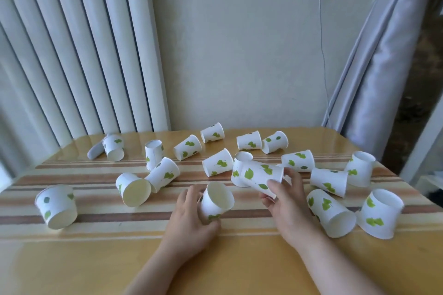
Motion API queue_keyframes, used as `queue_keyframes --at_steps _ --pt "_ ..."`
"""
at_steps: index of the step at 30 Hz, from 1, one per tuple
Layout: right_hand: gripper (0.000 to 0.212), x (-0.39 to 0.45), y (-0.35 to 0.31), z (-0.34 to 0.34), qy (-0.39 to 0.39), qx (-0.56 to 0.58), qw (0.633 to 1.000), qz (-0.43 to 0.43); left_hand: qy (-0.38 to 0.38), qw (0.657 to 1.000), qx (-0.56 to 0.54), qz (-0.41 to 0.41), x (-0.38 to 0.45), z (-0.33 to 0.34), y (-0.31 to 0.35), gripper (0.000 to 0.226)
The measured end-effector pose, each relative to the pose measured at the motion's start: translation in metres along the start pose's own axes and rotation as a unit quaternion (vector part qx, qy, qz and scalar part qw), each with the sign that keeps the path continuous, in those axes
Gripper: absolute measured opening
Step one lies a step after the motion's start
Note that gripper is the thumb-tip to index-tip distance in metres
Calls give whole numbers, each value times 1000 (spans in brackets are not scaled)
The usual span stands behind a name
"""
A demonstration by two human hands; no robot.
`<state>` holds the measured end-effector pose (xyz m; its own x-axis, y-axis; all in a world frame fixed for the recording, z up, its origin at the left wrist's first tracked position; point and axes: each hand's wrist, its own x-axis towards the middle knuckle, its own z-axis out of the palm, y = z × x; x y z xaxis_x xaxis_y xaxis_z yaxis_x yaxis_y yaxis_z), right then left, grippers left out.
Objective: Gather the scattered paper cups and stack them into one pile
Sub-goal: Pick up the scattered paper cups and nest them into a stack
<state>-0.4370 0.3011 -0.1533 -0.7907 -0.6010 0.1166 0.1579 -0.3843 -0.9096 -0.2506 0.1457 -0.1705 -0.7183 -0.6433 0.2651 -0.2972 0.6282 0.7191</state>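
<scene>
Several white paper cups with green leaf prints lie scattered over the wooden table (215, 266). My left hand (191, 220) grips one cup (217, 200) near the table's middle, its open mouth tilted up and toward me. My right hand (286, 201) holds a second cup (262, 178) on its side just above the table, beside an upturned cup (241, 170). Other cups lie at the left (57, 206), centre-left (134, 190) and right (329, 212), some on their sides, some upside down (381, 213).
A striped runner (96, 218) crosses the table under most cups. Behind the table stand a white ribbed radiator (79, 55) and a wall with a socket and hanging cable (322, 43). A grey curtain (383, 67) hangs at the right. The near part of the table holds no cups.
</scene>
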Motion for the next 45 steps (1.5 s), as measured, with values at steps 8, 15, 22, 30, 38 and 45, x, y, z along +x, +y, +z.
queue_keyframes --at_steps 8,15,22,30,38,45 --pt "47 -7 14 0 -100 -112 989 -7 16 998 65 10 -2 2 8 77" --pt "94 -12 18 0 -166 -184 969 -3 35 997 61 -12 -5 3 16 73" --pt "107 -19 13 -3 -205 -245 948 1 -25 996 -49 -72 4 -5 21 64" --pt "59 -11 7 -13 -13 -343 929 -138 -84 992 -63 -75 42 -1 35 75" --pt "77 22 -13 -11 71 -611 776 -138 -6 998 -63 -6 35 18 14 65" --pt "80 48 -18 9 33 -687 725 36 13 988 -153 -32 36 10 9 65"
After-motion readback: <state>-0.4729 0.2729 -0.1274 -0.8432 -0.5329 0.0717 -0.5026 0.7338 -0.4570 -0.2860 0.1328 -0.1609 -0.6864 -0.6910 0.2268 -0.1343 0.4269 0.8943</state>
